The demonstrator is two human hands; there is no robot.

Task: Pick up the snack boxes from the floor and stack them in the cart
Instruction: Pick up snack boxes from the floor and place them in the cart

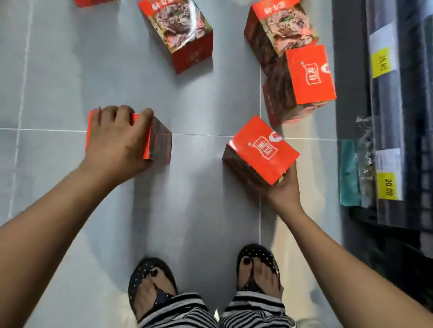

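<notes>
- A person's left hand clamps one red snack box from above; right hand cups another.
- Pickup step; next, lifting both toward the unseen cart.

Red cardboard snack box at the top-left corner: cut off by the frame's edge. Left grip covers most of the top of a brown-sided red box. Right grip – fingers hidden beneath a tilted red logo box. Dark shelving at right blurred – label print unclear.
</notes>
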